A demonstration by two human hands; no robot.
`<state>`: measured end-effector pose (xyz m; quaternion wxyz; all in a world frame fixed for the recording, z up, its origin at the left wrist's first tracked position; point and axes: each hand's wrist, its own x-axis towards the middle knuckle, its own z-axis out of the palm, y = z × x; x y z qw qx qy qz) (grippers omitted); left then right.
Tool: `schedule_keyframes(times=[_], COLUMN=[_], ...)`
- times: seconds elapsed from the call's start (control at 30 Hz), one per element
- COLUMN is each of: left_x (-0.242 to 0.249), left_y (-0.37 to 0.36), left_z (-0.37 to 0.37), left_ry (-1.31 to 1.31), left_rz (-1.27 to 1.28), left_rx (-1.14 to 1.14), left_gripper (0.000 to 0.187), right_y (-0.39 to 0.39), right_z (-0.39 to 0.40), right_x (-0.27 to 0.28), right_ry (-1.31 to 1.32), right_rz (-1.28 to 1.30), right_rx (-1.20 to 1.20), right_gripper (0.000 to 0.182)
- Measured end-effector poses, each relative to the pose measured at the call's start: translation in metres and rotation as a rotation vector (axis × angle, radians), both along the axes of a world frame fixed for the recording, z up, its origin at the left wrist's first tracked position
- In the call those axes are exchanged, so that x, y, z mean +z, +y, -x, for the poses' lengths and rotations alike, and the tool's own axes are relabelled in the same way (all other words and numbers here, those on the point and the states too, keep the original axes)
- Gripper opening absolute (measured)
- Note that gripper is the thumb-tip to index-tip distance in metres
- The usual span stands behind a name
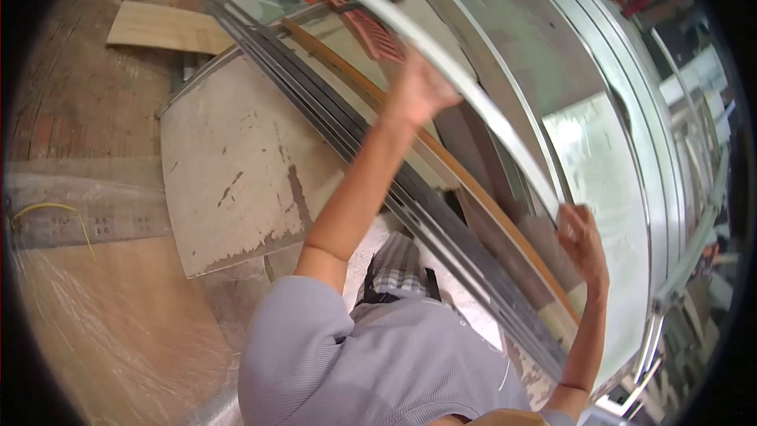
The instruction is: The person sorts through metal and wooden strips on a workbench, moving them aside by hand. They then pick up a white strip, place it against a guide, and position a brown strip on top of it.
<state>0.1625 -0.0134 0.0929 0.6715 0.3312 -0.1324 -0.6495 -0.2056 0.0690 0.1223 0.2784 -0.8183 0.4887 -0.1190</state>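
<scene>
A long, pale metal strip [505,132] crosses the view diagonally, from the top edge down to my right hand. My left hand [419,91] is closed around its middle stretch, slightly smeared by motion. At its lower end my right hand [582,238] is curled in a fist around the strip. Below the strip lie dark metal profiles [315,95] and a narrow orange-brown bar [473,183], running roughly along it. Red-orange slotted pieces [371,31] lie just past my left hand.
Large framed panels [520,39] stand at the right. A worn, stained board [229,158] sits left of the profiles, with a plywood piece [165,28] above it. Plastic-covered sheets [118,323] with a yellow strap [47,205] lie lower left.
</scene>
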Motion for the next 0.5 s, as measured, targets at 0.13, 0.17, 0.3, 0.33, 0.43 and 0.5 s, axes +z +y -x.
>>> schedule_keyframes(times=[0.13, 0.17, 0.3, 0.33, 0.43, 0.5], left_x=[-0.005, -0.004, -0.060, -0.058, -0.070, -0.079], left_y=[0.093, 0.120, 0.198, 0.211, 0.231, 0.232], left_z=[-0.011, 0.014, 0.083, 0.104, 0.144, 0.156], left_ry=[0.066, 0.038, -0.002, -0.039, -0.104, -0.121], left_rz=[0.012, -0.046, -0.328, -0.368, -0.397, -0.425], left_rx=[0.138, 0.155, 0.003, -0.045, -0.110, -0.099], left_gripper=[0.081, 0.079, 0.063, 0.061, 0.059, 0.059], right_y=[0.127, 0.161, 0.258, 0.279, 0.318, 0.333], right_z=[0.106, 0.128, 0.213, 0.233, 0.267, 0.276], right_x=[-0.042, -0.047, -0.064, -0.068, -0.085, -0.093], right_ry=[0.117, 0.098, 0.235, 0.225, 0.281, 0.287], right_rz=[-0.084, -0.076, -0.014, -0.009, 0.108, 0.157], right_rx=[-0.094, -0.119, -0.236, -0.311, -0.348, -0.430], right_gripper=[0.048, 0.052, 0.050, 0.050, 0.046, 0.042])
